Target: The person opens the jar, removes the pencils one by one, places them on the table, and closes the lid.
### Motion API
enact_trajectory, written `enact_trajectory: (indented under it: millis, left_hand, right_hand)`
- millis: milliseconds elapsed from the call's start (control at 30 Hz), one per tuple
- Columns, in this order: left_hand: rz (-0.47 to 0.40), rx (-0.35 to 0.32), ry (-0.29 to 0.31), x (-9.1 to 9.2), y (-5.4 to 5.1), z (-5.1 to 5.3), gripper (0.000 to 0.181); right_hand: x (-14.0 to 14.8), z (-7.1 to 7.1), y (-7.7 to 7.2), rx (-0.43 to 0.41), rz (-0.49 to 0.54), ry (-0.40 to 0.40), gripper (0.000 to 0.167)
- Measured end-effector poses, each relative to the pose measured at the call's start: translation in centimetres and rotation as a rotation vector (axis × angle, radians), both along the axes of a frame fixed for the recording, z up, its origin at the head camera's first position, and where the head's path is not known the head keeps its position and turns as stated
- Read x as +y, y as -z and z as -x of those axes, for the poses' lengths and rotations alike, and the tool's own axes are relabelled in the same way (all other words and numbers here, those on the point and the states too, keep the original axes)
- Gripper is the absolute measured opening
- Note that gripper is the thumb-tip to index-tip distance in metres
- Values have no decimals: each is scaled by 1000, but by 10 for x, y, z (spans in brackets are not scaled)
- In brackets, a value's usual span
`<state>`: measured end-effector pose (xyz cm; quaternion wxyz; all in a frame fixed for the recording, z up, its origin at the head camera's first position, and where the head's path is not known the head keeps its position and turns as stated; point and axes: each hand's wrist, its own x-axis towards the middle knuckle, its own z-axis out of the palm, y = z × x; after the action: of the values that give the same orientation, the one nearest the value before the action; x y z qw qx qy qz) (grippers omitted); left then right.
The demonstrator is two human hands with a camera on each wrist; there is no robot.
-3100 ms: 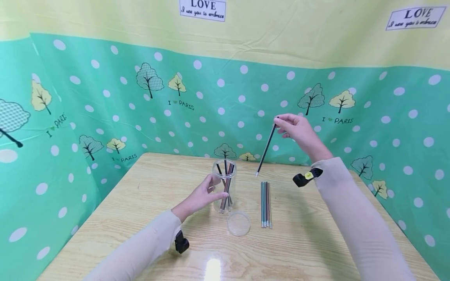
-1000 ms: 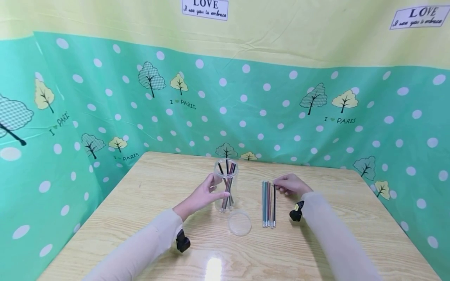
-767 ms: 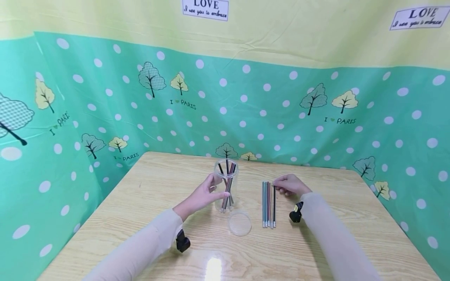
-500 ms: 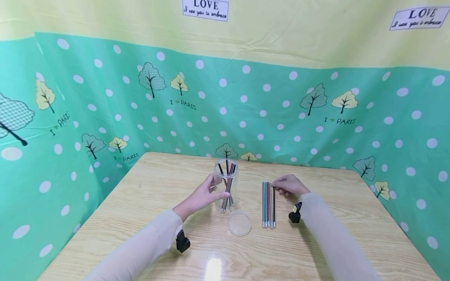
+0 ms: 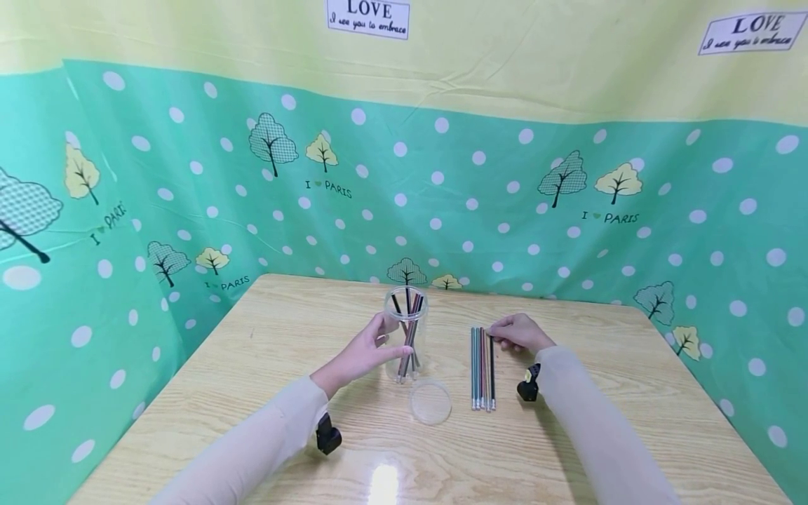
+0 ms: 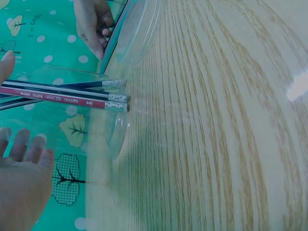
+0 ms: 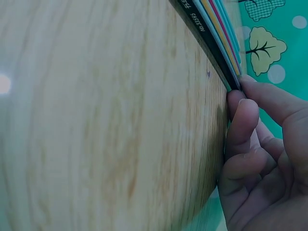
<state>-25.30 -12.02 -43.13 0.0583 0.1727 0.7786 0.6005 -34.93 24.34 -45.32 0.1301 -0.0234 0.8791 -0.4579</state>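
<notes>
We hold a clear jar with our left hand as our right hand pinches a black pencil beside the pencil row on the table; a light touch should align it neatly.

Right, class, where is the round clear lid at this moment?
In the head view, the lid lies on the table just in front of the jar, left of the pencil row.

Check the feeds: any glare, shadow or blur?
Head: glare low on the table, soft shadow beside the right sleeve; left wrist: glare at right edge, grain bowed; right wrist: dimmer, glare at left edge, grain blurred, print on the black pencil partly legible.
</notes>
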Motion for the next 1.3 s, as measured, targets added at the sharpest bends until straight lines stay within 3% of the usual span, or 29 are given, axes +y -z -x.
enact_trajectory:
  millis: [367,700,933,1300]
  left_hand:
    - [-3,1,-3,1,0,-1,85]
    - [4,3,3,1,0,-1,84]
    - [4,4,14,0,0,0,82]
    - [3,6,8,-1,1,0,81]
  right_hand:
    - [-1,-1,0,-14,-17,1,28]
    - [6,0,-12,10,8,-45,33]
    - [5,0,-29,73,-6,-85,45]
    - [-21,1,-71,137,9,-174,49]
